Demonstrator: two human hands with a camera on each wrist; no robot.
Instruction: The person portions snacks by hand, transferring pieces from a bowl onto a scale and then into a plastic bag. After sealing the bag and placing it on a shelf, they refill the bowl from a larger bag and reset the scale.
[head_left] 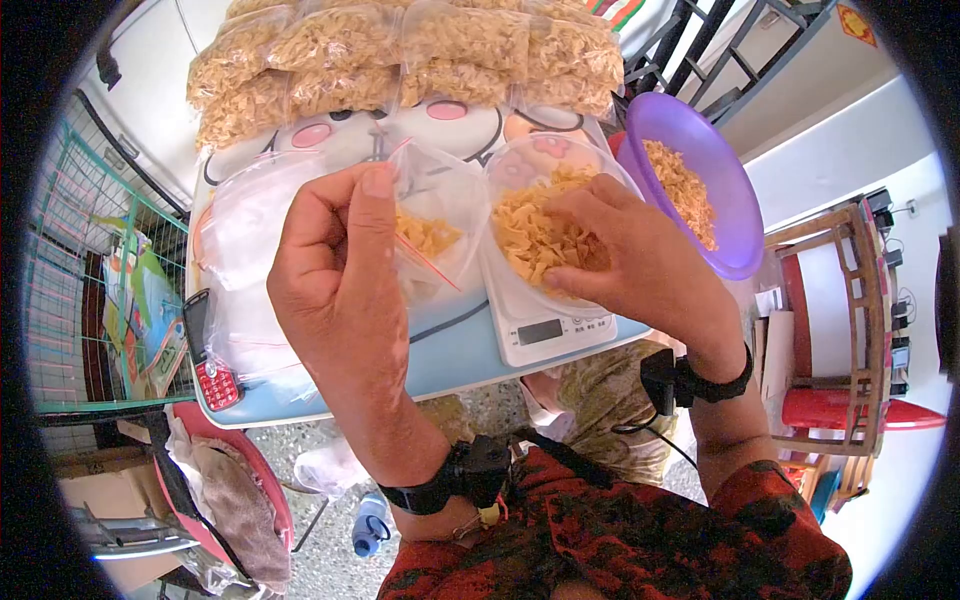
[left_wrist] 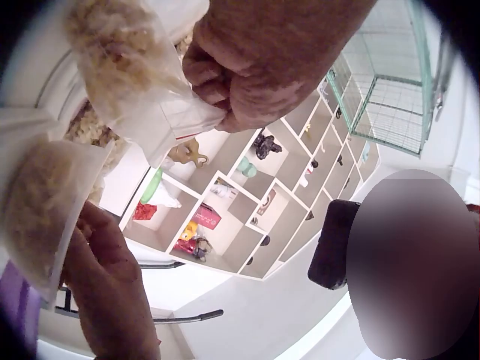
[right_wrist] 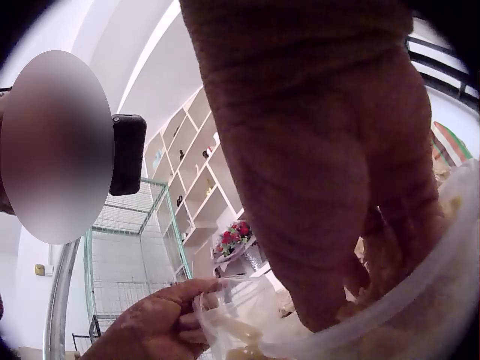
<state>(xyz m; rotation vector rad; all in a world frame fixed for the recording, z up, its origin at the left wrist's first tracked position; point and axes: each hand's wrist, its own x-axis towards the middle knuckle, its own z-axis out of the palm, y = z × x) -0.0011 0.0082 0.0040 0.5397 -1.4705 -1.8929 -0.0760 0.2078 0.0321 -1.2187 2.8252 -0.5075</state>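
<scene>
My left hand (head_left: pixel 345 265) pinches the rim of a clear zip bag (head_left: pixel 440 185) with a red seal line. A small heap of thin yellow dried flakes (head_left: pixel 428 236) lies inside that bag. Beside it, a clear plastic bowl (head_left: pixel 553 150) full of the same flakes stands on a white kitchen scale (head_left: pixel 510 345). My right hand (head_left: pixel 640 250) reaches into the bowl, thumb and fingers bent around some flakes. In the right wrist view its fingertips are partly hidden behind the bowl's rim (right_wrist: pixel 390 307).
Filled bags of flakes (head_left: pixel 330 45) are stacked at the table's back. Flat bags (head_left: pixel 255 240) lie at left, near a red keypad phone (head_left: pixel 217 385). A purple basin (head_left: pixel 735 190) holding flakes sits at right. A green wire cage (head_left: pixel 75 300) stands left.
</scene>
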